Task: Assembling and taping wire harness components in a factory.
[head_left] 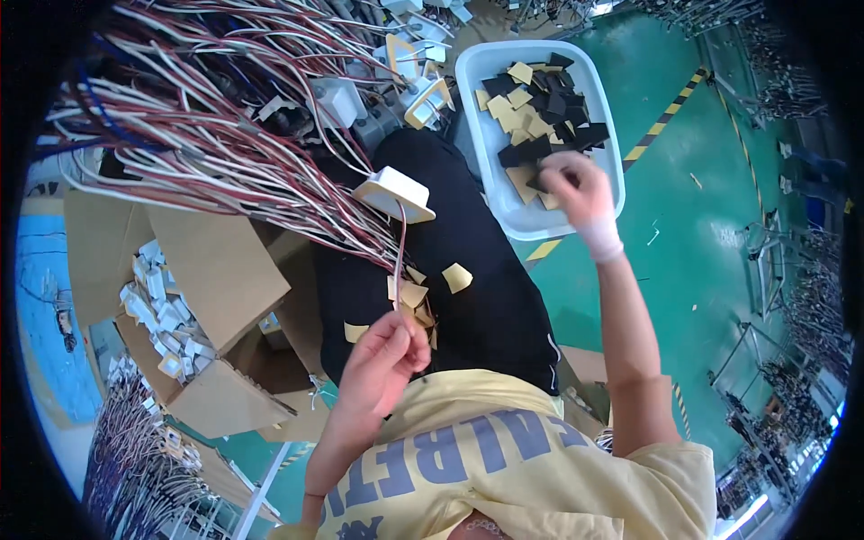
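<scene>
My left hand (382,358) is closed in a pinch over my lap, holding a thin pale wire (400,256). That wire runs up to a white square plastic housing (396,193) resting against my dark trousers. Over a white plastic basin (466,99) to the right hovers my right hand (580,187), its bent fingers smeared by motion, so what they hold cannot be made out. Small black pads (556,103) and tan backing pieces (519,117) lie heaped in the basin. Several tan pieces (457,277) are also scattered across my lap.
A thick bundle of red and white wires (225,153) spreads in from the upper left, with more white housings (337,101) at its end. At left, an open cardboard box (220,279) stands beside small white parts (162,310). Green floor (666,297) with striped tape (666,117) lies right.
</scene>
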{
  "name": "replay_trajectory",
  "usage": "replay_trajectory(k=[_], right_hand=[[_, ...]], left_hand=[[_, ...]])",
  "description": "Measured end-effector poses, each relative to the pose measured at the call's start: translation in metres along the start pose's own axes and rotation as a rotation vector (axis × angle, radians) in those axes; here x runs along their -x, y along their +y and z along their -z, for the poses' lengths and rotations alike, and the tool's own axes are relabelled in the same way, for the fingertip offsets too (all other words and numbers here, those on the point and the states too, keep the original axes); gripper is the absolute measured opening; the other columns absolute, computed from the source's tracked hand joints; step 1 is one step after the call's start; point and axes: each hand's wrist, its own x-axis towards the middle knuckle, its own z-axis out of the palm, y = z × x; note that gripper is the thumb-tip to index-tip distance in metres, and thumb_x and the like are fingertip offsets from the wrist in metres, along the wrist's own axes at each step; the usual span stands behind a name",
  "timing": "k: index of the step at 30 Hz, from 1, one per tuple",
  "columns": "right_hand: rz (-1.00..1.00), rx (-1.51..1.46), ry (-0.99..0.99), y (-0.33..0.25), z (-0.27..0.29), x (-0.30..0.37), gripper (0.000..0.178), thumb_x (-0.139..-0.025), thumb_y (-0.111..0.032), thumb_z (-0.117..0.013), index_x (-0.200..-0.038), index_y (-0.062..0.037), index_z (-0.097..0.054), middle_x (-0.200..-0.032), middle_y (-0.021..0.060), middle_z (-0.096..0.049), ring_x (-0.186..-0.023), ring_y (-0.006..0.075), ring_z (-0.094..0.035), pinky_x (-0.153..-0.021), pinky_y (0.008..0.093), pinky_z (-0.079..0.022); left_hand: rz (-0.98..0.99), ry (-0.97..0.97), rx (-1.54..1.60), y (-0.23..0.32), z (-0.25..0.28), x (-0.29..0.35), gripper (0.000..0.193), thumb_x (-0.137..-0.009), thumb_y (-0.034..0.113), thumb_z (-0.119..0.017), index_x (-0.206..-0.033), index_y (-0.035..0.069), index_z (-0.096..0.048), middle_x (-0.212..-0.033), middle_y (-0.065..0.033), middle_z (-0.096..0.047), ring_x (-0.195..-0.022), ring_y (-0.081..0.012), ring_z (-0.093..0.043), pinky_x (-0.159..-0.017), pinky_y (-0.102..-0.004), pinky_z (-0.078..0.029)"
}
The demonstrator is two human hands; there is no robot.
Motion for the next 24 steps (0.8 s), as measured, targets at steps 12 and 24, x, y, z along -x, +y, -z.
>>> replay_trajectory(k=[12, 24], right_hand=[[0.064, 0.778, 0.181, 0.065, -0.020, -0.008, 0.011, -0.078, -0.016, -0.064, -0.085, -0.0090, -0.060, -0.086, 0.0082, -0.059, -0.084, 0.0289, -0.059, -0.072, 0.0391, -0.049], [-0.027, 0.486, 0.286, 0.065, -0.015, -0.027, 0.024, -0.080, -0.019, -0.063, -0.101, -0.0086, -0.066, -0.096, 0.0105, -0.060, -0.080, 0.0242, -0.062, -0.075, 0.0327, -0.049]], left_hand=[[0.040, -0.130, 0.171, -0.012, -0.018, -0.039, 0.013, -0.095, 0.021, -0.056, -0.101, 0.009, -0.054, -0.115, -0.0053, -0.059, -0.096, -0.0143, -0.055, -0.085, -0.0299, -0.044], [-0.006, -0.152, 0.170, -0.014, -0.019, -0.048, 0.013, -0.097, 0.019, -0.052, -0.103, 0.008, -0.055, -0.118, -0.0028, -0.057, -0.096, -0.0133, -0.053, -0.083, -0.0294, -0.042]])
